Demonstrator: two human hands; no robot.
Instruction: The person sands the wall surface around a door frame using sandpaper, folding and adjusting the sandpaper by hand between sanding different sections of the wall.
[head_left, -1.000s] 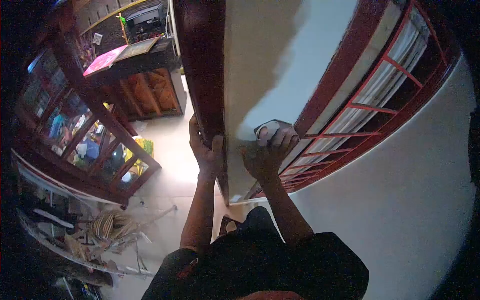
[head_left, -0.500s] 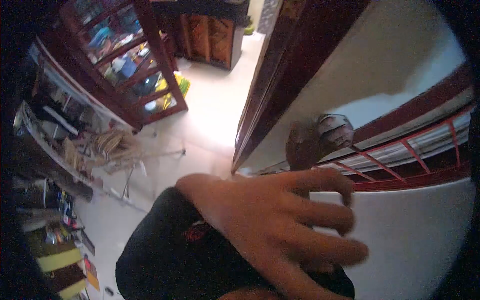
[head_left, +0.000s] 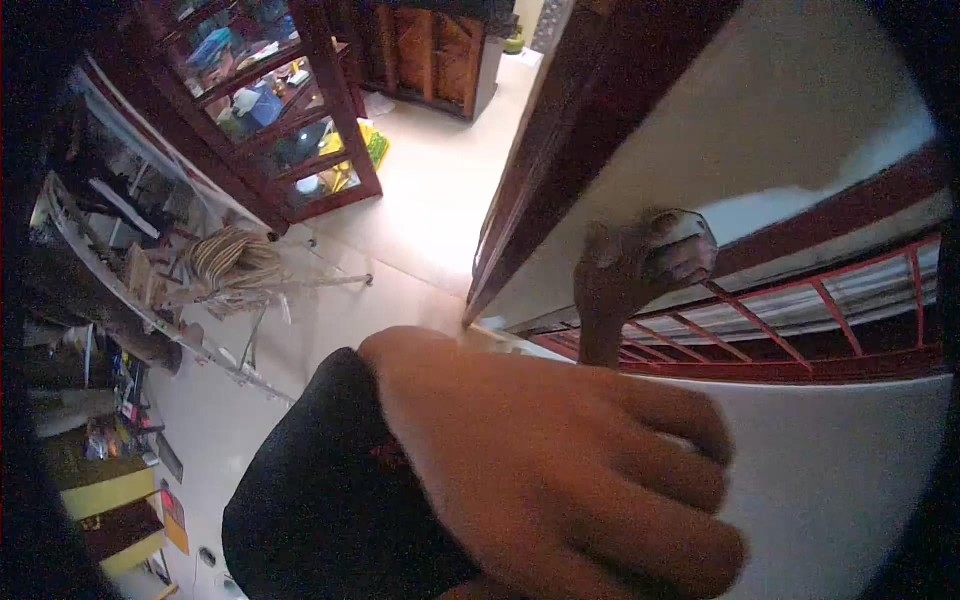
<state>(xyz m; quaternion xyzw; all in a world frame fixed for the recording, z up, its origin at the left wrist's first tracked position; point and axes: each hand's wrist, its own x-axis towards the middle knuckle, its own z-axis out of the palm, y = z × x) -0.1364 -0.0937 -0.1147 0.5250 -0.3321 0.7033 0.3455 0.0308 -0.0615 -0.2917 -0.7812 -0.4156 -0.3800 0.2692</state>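
My left hand [head_left: 560,460] fills the lower middle, close to the camera and blurred. Its back faces me, the fingers are bent with small gaps between them, and nothing shows in it; the palm is hidden. Beyond it, my right hand [head_left: 612,285] is closed on a pale, roundish pad [head_left: 685,245], held at the surface of a light wall panel [head_left: 700,150]. A dark red-brown frame [head_left: 590,120] borders this panel on the left. The panel shows a brownish shaded area and a brighter white patch.
A window with red bars [head_left: 760,320] lies right of the panel. At the left are a glass-paned wooden door [head_left: 335,110], a coiled rope [head_left: 232,262] and shelves [head_left: 110,500]. A wooden cabinet [head_left: 425,60] stands at the top, on a pale tiled floor [head_left: 420,190].
My left hand has left the frame's edge and come across in front of the camera, its fingers now more bent. The view has swung left. My right hand stays at the panel with the pad.
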